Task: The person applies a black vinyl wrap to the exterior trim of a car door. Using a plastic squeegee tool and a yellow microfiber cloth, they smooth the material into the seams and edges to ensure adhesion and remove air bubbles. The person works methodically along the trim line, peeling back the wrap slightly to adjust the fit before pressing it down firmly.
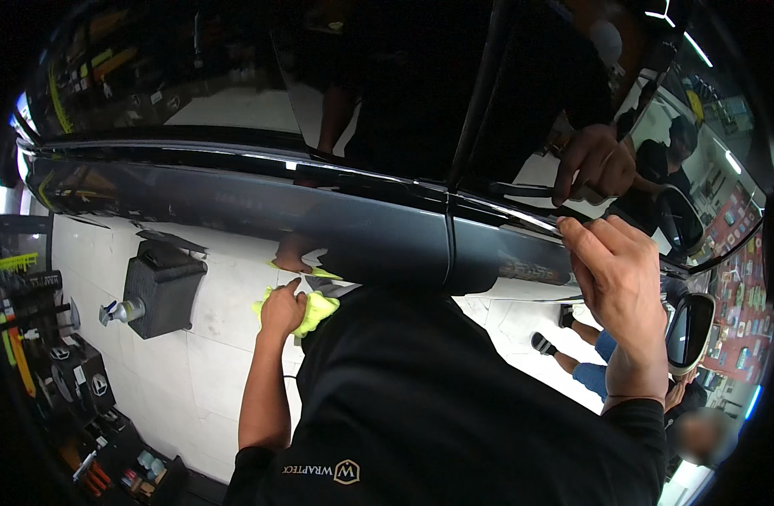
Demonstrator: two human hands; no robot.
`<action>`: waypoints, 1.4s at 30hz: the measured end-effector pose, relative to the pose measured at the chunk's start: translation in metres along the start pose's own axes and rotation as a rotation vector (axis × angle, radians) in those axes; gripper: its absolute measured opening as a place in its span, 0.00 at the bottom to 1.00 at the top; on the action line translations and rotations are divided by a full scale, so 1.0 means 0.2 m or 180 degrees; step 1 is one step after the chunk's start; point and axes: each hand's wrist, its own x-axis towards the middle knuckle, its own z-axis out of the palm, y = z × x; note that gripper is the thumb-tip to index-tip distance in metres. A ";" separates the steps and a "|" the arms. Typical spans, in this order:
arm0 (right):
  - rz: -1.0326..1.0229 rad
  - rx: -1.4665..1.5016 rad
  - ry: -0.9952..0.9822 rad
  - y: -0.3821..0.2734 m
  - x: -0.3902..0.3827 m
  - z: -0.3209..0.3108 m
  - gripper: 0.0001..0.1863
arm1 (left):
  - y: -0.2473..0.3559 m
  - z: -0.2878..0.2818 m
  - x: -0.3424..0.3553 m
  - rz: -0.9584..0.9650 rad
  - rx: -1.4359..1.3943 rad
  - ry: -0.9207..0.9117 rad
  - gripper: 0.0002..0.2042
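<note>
Across the view runs a glossy dark grey car door (319, 215), below a black side window (387, 93) that mirrors my arms. My right hand (615, 266) is closed, its fingertips pinched at the shiny window trim (522, 218); whatever lies between them is too hidden to name. Lower down, my left hand (282, 312) grips a bright yellow-green cloth (321, 310), held close to the door panel. One finger of that hand points toward the door surface, which reflects the hand and the cloth.
A side mirror (690, 333) juts out beyond my right hand. Another person (593, 375) in blue shorts is at the right. On the pale tiled floor (223, 371), left, stand a dark box-like stool (163, 287) and a spray bottle (121, 311). Tool trays (121, 455) sit lower left.
</note>
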 end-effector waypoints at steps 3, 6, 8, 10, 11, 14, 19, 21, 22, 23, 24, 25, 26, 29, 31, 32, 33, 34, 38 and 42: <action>0.0000 0.0003 0.0041 0.00 0.00 0.00 0.19 | 0.01 0.00 0.00 0.0023 0.0009 -0.0024 0.22; 0.0009 -0.0001 0.0047 0.01 0.00 0.00 0.19 | 0.01 0.02 0.01 0.0117 0.0020 0.0034 0.22; -0.0007 0.0025 0.0067 0.01 0.00 0.00 0.19 | -0.01 0.02 0.01 0.0160 0.0062 0.0069 0.22; 0.0020 0.0038 0.0046 0.01 0.00 0.00 0.19 | 0.00 0.00 0.02 0.0110 0.0048 0.0025 0.22; 0.0034 0.0044 0.0035 0.01 0.00 0.00 0.19 | 0.01 -0.01 0.02 0.0085 0.0041 0.0004 0.22; 0.0075 0.0045 0.0032 -0.01 0.01 -0.03 0.19 | 0.02 -0.03 0.03 0.0076 0.0069 -0.0077 0.22; 0.0087 -0.0032 -0.0082 -0.02 0.05 -0.10 0.20 | 0.05 -0.06 0.03 0.0098 0.0112 -0.0181 0.22; 0.0084 -0.0077 -0.0126 -0.03 0.05 -0.11 0.20 | 0.08 -0.10 0.01 0.0173 0.0150 -0.0237 0.22; 0.0092 -0.0104 -0.0158 -0.02 0.05 -0.11 0.20 | 0.11 -0.14 0.00 0.0238 0.0184 -0.0290 0.22; 0.0096 -0.0131 -0.0189 -0.02 0.05 -0.10 0.20 | 0.14 -0.18 -0.02 0.0300 0.0215 -0.0342 0.22; 0.0089 -0.0109 -0.0177 -0.02 0.05 -0.10 0.20 | 0.18 -0.23 -0.05 0.0507 0.0091 -0.0342 0.21; 0.0078 -0.0076 -0.0163 -0.01 0.04 -0.09 0.19 | 0.23 -0.29 -0.09 0.0703 -0.0029 -0.0340 0.21; 0.0074 -0.0024 -0.0150 0.00 0.04 -0.08 0.19 | 0.29 -0.37 -0.14 0.0890 -0.0133 -0.0348 0.20; 0.0129 0.0058 -0.0143 -0.01 0.03 -0.07 0.19 | 0.48 -0.61 -0.26 0.1853 -0.0500 -0.0167 0.20; 0.0127 0.0068 -0.0134 0.01 0.02 -0.05 0.19 | 0.66 -0.81 -0.38 0.1939 -0.0617 -0.0189 0.20; 0.0122 0.0082 -0.0117 0.02 0.02 -0.04 0.19 | 0.75 -0.89 -0.43 0.1975 -0.0665 -0.0192 0.20; 0.0071 0.0092 -0.0049 0.02 0.02 -0.03 0.19 | 0.82 -0.94 -0.47 0.2214 -0.0673 -0.0030 0.22; 0.0016 0.0095 0.0022 0.03 0.02 -0.01 0.19 | 0.87 -0.95 -0.48 0.2533 -0.0546 0.0322 0.24; 0.0022 0.0093 0.0042 0.05 0.01 -0.02 0.19 | 1.11 -0.95 -0.45 0.3199 0.0023 0.1066 0.31; -0.0023 0.0164 0.0036 0.07 0.02 -0.01 0.19 | 1.25 -0.93 -0.43 0.3228 0.0280 0.1117 0.33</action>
